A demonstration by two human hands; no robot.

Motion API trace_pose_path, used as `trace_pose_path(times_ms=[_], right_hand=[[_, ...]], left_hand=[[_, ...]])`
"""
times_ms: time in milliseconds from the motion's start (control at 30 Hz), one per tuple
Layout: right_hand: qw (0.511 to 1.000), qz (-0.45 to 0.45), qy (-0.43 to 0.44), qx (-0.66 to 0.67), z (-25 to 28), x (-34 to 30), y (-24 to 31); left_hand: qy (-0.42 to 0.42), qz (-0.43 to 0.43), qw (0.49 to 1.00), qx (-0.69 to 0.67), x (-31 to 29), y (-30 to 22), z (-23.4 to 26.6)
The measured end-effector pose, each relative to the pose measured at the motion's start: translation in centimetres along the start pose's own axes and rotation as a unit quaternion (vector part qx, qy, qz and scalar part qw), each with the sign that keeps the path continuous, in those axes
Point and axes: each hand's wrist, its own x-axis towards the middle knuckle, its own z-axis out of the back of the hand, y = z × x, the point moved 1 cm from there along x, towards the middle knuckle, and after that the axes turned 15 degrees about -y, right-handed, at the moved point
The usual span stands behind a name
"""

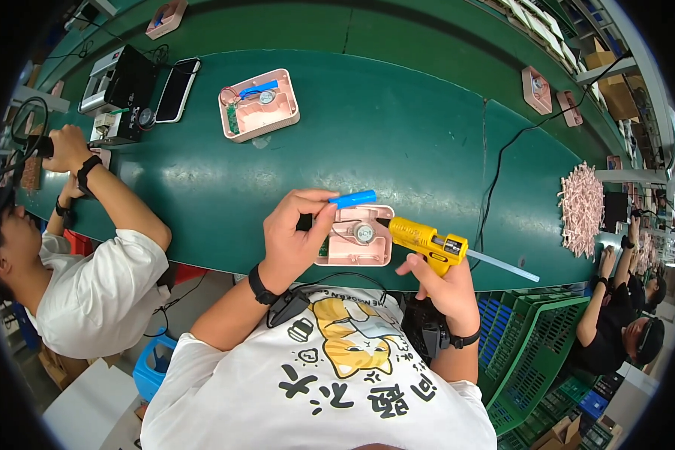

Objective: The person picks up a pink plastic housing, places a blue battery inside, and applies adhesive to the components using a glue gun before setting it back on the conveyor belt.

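Note:
Between the thumb and fingers of my left hand [296, 229] is a blue cylindrical battery [352, 199], raised over the far left edge of an open pink plastic housing [379, 255]. A round metal speaker [364, 232] sits inside that housing, and part of a green circuit board shows at its left side. My right hand [446, 289] grips a yellow hot glue gun [420, 236] with its dark nozzle at the housing's far right corner. A translucent glue stick [506, 268] sticks out of the gun's back end.
Farther off stands another pink housing [285, 120] with a blue battery and speaker inside. A phone [178, 90] and a black machine [124, 82] are at the left, near a co-worker's arm [120, 180]. Small pink parts [582, 210] are heaped at right; a black cable [495, 180] crosses the green table.

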Motion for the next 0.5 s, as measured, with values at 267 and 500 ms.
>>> trace_pose_path(times_ms=[267,500], right_hand=[[0.998,0.022,-0.050,-0.042,-0.2,0.2,-1.8],[0.983,0.122,-0.054,-0.128,-0.3,0.0,-0.6]], left_hand=[[0.030,-0.113,0.993,-0.004,-0.1,0.5,-0.6],[0.026,-0.082,0.995,0.051,-0.1,-1.0,-0.6]])
